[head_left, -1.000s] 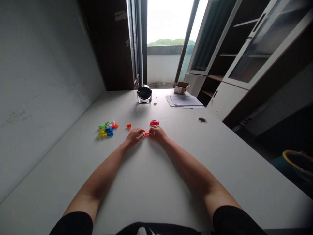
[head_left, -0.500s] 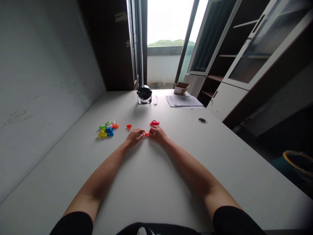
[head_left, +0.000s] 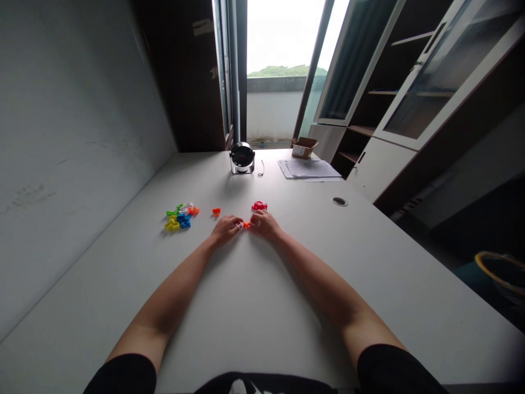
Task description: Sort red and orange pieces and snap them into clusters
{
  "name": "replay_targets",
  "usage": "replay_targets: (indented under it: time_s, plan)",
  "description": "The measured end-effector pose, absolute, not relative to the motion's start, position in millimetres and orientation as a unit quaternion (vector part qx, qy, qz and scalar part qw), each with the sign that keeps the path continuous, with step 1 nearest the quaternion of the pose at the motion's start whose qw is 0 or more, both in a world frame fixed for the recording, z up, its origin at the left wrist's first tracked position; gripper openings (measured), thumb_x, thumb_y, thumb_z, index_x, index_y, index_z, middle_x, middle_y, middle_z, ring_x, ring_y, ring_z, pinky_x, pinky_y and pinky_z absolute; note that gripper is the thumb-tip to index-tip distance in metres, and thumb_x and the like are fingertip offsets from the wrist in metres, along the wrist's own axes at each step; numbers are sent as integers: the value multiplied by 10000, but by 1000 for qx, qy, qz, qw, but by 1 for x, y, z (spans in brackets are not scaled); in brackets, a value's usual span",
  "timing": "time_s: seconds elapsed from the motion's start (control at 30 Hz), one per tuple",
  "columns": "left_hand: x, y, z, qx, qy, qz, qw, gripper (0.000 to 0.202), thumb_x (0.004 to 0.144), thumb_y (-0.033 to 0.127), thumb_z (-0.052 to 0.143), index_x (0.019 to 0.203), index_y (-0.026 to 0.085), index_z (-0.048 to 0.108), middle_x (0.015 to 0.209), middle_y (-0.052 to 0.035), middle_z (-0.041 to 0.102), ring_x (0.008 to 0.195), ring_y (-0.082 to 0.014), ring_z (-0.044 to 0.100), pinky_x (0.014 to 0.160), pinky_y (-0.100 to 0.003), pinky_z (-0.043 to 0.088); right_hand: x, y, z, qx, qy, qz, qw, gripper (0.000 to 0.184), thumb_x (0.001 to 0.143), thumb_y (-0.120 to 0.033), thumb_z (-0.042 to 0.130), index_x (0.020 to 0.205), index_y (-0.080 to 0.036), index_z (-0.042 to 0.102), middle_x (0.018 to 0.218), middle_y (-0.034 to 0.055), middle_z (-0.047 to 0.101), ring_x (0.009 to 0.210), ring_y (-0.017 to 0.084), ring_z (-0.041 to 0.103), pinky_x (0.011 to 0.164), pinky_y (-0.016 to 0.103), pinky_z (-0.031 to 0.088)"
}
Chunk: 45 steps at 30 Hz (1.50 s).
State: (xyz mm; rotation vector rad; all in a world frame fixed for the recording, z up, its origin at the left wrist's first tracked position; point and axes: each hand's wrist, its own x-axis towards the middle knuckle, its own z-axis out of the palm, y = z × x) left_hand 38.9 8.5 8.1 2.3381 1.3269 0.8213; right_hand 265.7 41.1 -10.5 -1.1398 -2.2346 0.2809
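Small orange plastic pieces [head_left: 246,225] lie between my two hands, low over the white table [head_left: 254,306]. My left hand [head_left: 226,229] pinches their left end, fingers curled. From the other side my right hand [head_left: 263,224] grips the right end, its fingertips partly hiding the pieces. Just beyond the right hand sits a red plastic piece [head_left: 259,206] with a knobbly outline. A single orange piece [head_left: 216,212] rests to the left of my left hand. Farther left is a loose pile of plastic pieces in yellow [head_left: 172,224], blue [head_left: 184,220], green, white and orange.
At the table's far side stands a small black fan [head_left: 242,157], with a short cord [head_left: 261,168] beside it. Papers [head_left: 310,169] and an open cardboard box [head_left: 303,148] are at the back right. A round cable hole [head_left: 339,202] is near the right edge.
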Motion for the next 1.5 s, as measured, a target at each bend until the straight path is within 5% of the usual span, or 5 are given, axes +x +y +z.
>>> replay_targets:
  time_s: [1.5]
  plan:
    - [38, 10, 6, 824, 459, 288, 163, 223, 908, 315, 555, 1041, 230, 713, 988, -50, 682, 935, -198, 609, 850, -310, 477, 265, 44, -14, -436, -844, 96, 297, 79, 858, -266, 676, 875, -204, 722, 949, 66, 647, 943, 215, 556, 861, 346, 438]
